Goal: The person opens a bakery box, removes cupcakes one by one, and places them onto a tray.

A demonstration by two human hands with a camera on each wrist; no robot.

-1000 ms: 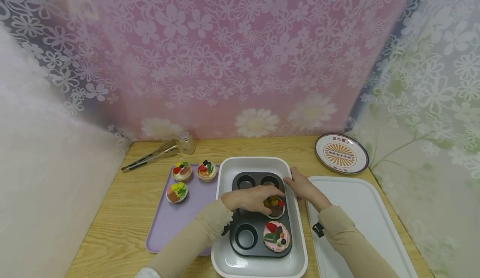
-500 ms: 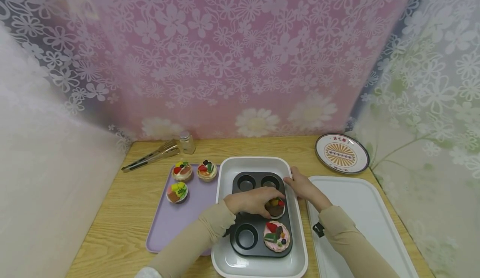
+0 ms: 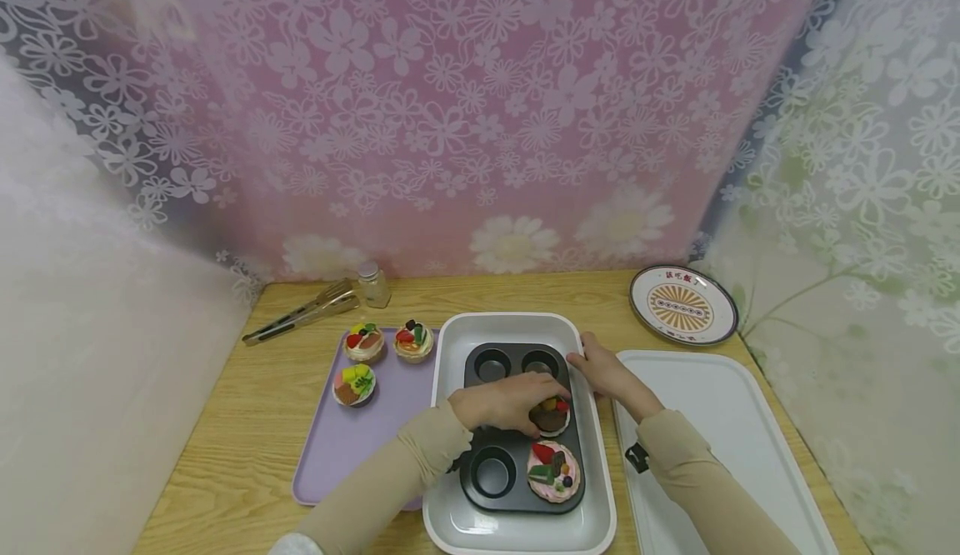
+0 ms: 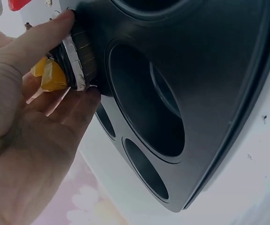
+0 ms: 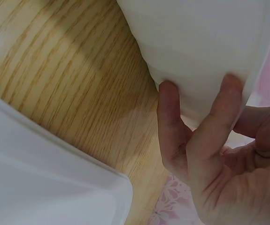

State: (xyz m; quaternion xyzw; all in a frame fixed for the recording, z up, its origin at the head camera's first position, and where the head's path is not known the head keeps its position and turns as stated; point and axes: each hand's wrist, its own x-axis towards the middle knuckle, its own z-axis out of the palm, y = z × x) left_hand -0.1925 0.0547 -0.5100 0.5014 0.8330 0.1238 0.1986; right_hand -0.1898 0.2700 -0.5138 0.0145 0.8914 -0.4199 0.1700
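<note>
My left hand grips a fruit-topped toy tart at the middle right cup of a black muffin tin. In the left wrist view, thumb and fingers hold the tart by its edge, beside the cups. A pink-topped tart sits in the near right cup. Beneath the tin is a deep white tray. My right hand holds this tray's right rim. Its fingertips press the outer wall in the right wrist view; the thumb is partly hidden behind the rim.
On the left, a purple tray bears three tarts. Tongs and a glass shaker lie and stand behind it. A flat white tray lies at the right, with a round plate behind it.
My left hand has shifted slightly, its thumb drawing a little back along the tart. The tart stays at the same cup. My right hand keeps its place on the rim.
</note>
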